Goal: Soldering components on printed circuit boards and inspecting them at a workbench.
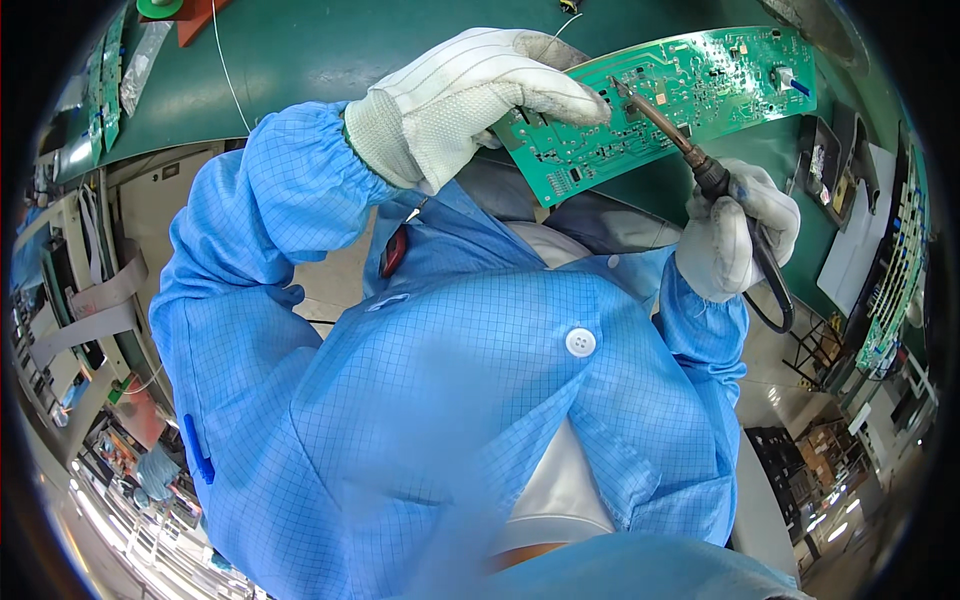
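Observation:
A long green circuit board point(700, 85) with many small components is held tilted above the green table. My left hand point(465, 95), in a white knit glove, grips its left end, with the thumb lying over the face. My right hand point(735, 235), also gloved, is closed around the dark handle of a soldering iron point(665, 125). The iron's tip meets or hovers just over the board close to my left thumb; contact cannot be made out. A black cord loops below my right hand. A white connector point(785, 78) with a blue piece sits at the board's right end.
The green table point(300, 55) spans the top. A green and white spool point(160, 8) sits on an orange-red stand at the far left, near a thin pale wire point(228, 70). More circuit boards stand at the left point(105, 90) and right point(895, 270). A dark open case point(835, 165) lies at right.

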The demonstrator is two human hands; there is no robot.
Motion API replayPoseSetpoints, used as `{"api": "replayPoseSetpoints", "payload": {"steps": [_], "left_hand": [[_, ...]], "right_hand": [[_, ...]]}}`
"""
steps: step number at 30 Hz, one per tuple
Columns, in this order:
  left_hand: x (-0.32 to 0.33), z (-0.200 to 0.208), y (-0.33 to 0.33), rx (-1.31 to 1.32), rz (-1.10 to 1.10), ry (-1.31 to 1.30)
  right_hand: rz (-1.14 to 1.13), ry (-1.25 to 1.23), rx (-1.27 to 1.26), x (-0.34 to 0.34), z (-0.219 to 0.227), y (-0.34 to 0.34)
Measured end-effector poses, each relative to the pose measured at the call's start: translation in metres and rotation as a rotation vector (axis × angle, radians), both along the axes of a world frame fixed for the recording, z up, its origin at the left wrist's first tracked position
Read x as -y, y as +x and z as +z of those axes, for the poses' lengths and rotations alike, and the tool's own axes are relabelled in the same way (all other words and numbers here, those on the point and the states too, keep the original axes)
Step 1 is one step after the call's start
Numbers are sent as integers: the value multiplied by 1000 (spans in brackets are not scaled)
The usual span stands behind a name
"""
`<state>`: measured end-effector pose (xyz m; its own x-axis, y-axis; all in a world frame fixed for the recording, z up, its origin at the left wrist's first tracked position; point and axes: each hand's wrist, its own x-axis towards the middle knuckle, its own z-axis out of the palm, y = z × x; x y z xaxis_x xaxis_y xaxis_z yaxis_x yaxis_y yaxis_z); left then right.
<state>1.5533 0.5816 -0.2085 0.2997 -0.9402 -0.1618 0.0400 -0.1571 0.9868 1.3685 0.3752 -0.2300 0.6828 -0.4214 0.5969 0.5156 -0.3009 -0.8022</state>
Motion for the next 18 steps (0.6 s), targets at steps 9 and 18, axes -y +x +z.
{"api": "replayPoseSetpoints", "payload": {"steps": [9, 18], "left_hand": [[-9, -11, 1, 429, -48, -199], [-8, -14, -1, 387, 14, -184]], "right_hand": [[39, 79, -64, -3, 7, 3], [9, 127, -93, 5, 9, 1]]}}
